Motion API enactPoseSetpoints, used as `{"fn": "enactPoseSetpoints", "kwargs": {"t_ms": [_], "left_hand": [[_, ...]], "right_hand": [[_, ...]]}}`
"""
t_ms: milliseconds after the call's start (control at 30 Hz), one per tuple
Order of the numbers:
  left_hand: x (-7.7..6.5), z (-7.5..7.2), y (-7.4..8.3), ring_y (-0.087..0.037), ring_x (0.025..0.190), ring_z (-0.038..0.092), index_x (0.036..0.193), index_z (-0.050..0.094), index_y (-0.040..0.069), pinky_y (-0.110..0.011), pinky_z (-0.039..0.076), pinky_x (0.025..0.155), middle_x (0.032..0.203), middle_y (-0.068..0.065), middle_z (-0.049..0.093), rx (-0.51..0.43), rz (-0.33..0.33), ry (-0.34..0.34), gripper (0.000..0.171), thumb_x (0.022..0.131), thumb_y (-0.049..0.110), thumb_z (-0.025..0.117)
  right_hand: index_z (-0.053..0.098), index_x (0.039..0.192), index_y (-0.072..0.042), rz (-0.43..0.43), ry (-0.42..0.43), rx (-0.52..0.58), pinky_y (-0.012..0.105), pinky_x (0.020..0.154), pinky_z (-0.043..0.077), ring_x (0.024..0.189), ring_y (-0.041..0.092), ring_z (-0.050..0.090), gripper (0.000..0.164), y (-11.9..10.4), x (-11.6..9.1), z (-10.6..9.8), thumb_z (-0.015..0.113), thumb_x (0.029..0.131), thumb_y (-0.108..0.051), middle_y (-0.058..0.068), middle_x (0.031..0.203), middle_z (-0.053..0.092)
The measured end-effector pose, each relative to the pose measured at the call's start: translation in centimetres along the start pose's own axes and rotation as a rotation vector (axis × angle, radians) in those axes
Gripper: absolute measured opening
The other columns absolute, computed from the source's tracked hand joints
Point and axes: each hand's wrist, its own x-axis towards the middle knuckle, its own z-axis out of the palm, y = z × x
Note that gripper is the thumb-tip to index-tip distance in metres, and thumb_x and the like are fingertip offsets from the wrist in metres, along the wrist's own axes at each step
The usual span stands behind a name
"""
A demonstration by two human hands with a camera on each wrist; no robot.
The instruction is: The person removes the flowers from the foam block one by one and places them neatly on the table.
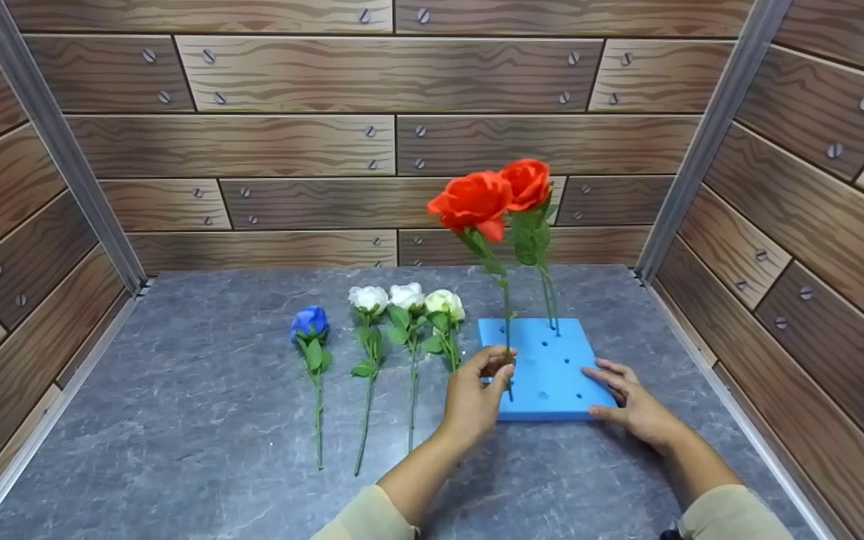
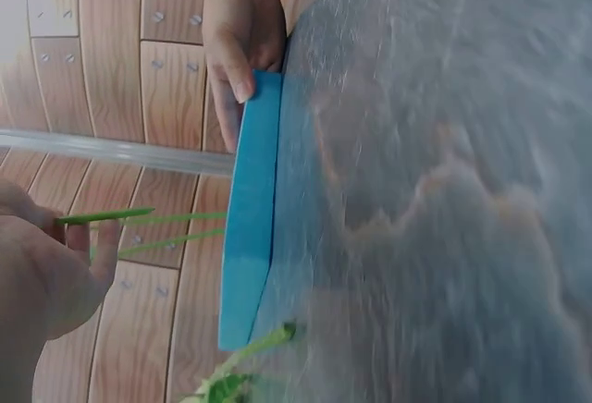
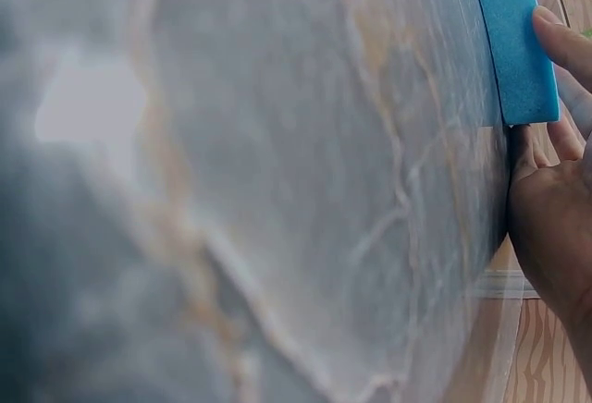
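My left hand (image 1: 477, 394) pinches the green stem of a red artificial rose (image 1: 471, 202) between thumb and fingers. The rose stands nearly upright over the left part of a blue foam block (image 1: 544, 382) with small holes in its top. In the left wrist view the stem's lower end (image 2: 129, 213) is apart from the block. Toward the block's back, two stems stand in holes, under another red rose (image 1: 528, 185); the held bloom partly overlaps it. My right hand (image 1: 638, 405) rests against the block's front right corner, thumb at the front and fingers along the right edge.
Left of the block, a blue rose (image 1: 310, 324), two white roses (image 1: 368, 300) and a pale greenish-white rose (image 1: 445, 304) lie on the grey marbled table (image 1: 177, 405), blooms pointing away. Wood-patterned walls (image 1: 289, 75) enclose the table at the back and sides.
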Motion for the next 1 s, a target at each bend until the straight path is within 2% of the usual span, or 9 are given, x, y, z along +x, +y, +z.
{"fn": "enactPoseSetpoints", "kwargs": {"t_ms": [133, 233, 400, 533, 833, 1000], "left_hand": [[-0.4, -1.2, 0.1, -0.02, 0.111, 0.075, 0.133, 0.073, 0.015, -0.021, 0.063, 0.09, 0.129, -0.01, 0.075, 0.067, 0.008, -0.063, 0.025, 0.109, 0.012, 0.065], [-0.6, -2.1, 0.1, -0.02, 0.11, 0.075, 0.13, 0.073, 0.015, -0.021, 0.064, 0.091, 0.125, -0.011, 0.074, 0.133, 0.045, -0.096, 0.023, 0.109, 0.01, 0.065], [-0.8, -3.7, 0.2, -0.02, 0.102, 0.076, 0.128, 0.072, 0.012, -0.021, 0.065, 0.089, 0.113, -0.012, 0.076, 0.207, 0.091, -0.088, 0.022, 0.108, 0.007, 0.065], [-0.8, -5.1, 0.5, -0.021, 0.1, 0.077, 0.135, 0.066, 0.012, -0.022, 0.065, 0.089, 0.108, -0.01, 0.075, 0.262, 0.112, -0.08, 0.03, 0.107, 0.003, 0.065], [-1.0, -7.9, 0.9, -0.025, 0.102, 0.075, 0.155, 0.049, 0.007, -0.029, 0.066, 0.089, 0.112, -0.014, 0.074, 0.313, 0.085, -0.105, 0.056, 0.103, -0.003, 0.066], [-1.1, -9.1, 0.8, -0.026, 0.104, 0.074, 0.161, 0.043, 0.008, -0.034, 0.065, 0.089, 0.116, -0.014, 0.072, 0.351, 0.05, -0.122, 0.063, 0.104, -0.002, 0.067]], "right_hand": [[0.049, 0.162, -0.006, -0.011, 0.006, 0.012, -0.007, 0.102, 0.022, 0.164, 0.058, 0.01, 0.073, 0.1, 0.0, 0.0, 0.081, 0.098, -0.02, 0.023, 0.176, 0.014], [0.049, 0.162, -0.005, -0.01, 0.007, 0.013, -0.007, 0.103, 0.021, 0.164, 0.058, 0.01, 0.074, 0.1, 0.0, 0.1, 0.082, 0.098, -0.02, 0.024, 0.176, 0.015], [0.049, 0.162, -0.007, -0.008, 0.009, 0.001, -0.006, 0.103, 0.021, 0.165, 0.057, 0.011, 0.074, 0.1, 0.1, 0.1, 0.082, 0.097, -0.021, 0.023, 0.176, 0.016], [0.049, 0.162, -0.008, -0.01, 0.01, -0.019, -0.005, 0.103, 0.022, 0.164, 0.057, 0.013, 0.074, 0.1, 0.2, 0.0, 0.082, 0.098, -0.022, 0.022, 0.176, 0.017], [0.049, 0.162, -0.005, -0.007, -0.002, 0.026, -0.008, 0.103, 0.02, 0.165, 0.055, 0.007, 0.073, 0.0, 0.2, 0.1, 0.081, 0.098, -0.019, 0.023, 0.176, 0.013], [0.048, 0.162, -0.004, -0.011, -0.006, 0.033, -0.007, 0.103, 0.021, 0.165, 0.055, 0.007, 0.074, 0.1, 0.3, 0.0, 0.081, 0.098, -0.018, 0.023, 0.176, 0.012]]}}
